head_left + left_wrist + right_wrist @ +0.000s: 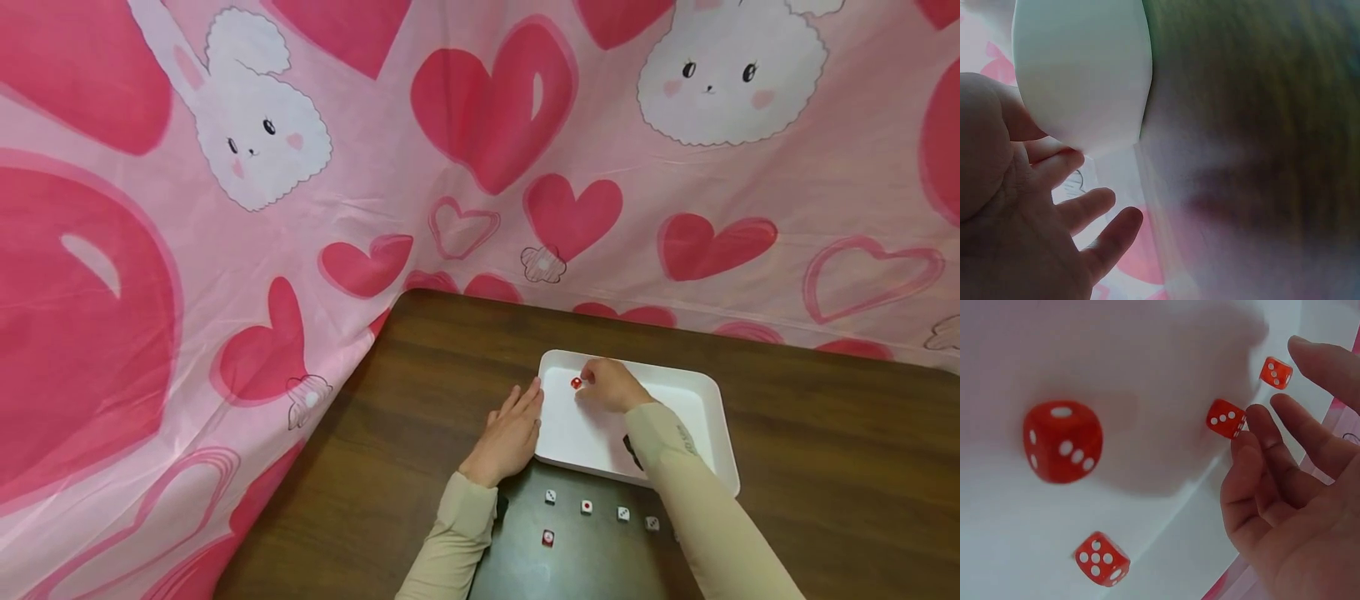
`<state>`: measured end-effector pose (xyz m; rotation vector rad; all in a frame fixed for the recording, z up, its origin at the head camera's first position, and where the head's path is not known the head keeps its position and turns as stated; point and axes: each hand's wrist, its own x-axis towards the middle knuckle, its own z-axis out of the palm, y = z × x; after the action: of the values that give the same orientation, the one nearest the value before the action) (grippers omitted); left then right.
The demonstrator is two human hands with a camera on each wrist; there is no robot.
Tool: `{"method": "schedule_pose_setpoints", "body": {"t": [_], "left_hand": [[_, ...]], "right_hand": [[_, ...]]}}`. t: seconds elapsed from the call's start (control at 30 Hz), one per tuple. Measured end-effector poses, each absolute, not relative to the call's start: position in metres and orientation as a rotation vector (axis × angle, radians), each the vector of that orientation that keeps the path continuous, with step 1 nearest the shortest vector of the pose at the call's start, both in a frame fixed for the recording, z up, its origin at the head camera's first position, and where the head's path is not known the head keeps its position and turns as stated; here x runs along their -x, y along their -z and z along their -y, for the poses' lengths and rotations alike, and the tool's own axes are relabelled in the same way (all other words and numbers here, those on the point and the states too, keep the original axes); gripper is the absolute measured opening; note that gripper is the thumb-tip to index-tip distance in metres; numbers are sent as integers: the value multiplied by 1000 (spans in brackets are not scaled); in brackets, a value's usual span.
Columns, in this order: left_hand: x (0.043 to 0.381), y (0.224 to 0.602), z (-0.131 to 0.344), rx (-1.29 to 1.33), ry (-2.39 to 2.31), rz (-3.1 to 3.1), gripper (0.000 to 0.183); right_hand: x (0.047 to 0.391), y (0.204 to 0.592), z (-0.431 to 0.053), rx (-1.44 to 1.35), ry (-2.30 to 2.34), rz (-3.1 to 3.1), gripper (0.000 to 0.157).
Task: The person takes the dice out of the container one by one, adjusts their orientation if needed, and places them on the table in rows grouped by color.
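A white tray [577,462] lies on the wooden table. My left hand [512,433] rests at its left side, fingers extended; in the left wrist view, fingers of that hand [1029,206] touch the tray's end. Inside the tray, my right hand [611,385] reaches to the left, close to a red die [576,382]. In the right wrist view, two spread fingertips stand on either side of a red die [1275,372], with gaps showing. More curled fingers of this hand [1304,494] appear to touch a second red die [1225,419]. Two other red dice [1063,442] [1102,559] lie nearby.
On a grey surface in front of the tray is a row of white dice [587,507], the rightmost partly hidden by the right sleeve. A red die [548,538] sits below the row's left end. Pink heart-patterned cloth [360,192] hangs behind and left of the table [450,358].
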<state>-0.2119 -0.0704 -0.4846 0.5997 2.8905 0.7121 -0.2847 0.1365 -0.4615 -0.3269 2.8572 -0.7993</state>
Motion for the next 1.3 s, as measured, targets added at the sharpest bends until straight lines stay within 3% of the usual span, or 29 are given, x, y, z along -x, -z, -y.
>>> {"method": "schedule_pose_setpoints", "body": {"t": [0.37, 1.3], "left_hand": [[210, 484, 69, -602, -717, -2894, 50], [211, 482, 69, -588, -729, -2883, 50]], "right_hand": [[282, 467, -133, 400, 792, -2903, 22], [284, 470, -130, 255, 773, -2865, 11]]}}
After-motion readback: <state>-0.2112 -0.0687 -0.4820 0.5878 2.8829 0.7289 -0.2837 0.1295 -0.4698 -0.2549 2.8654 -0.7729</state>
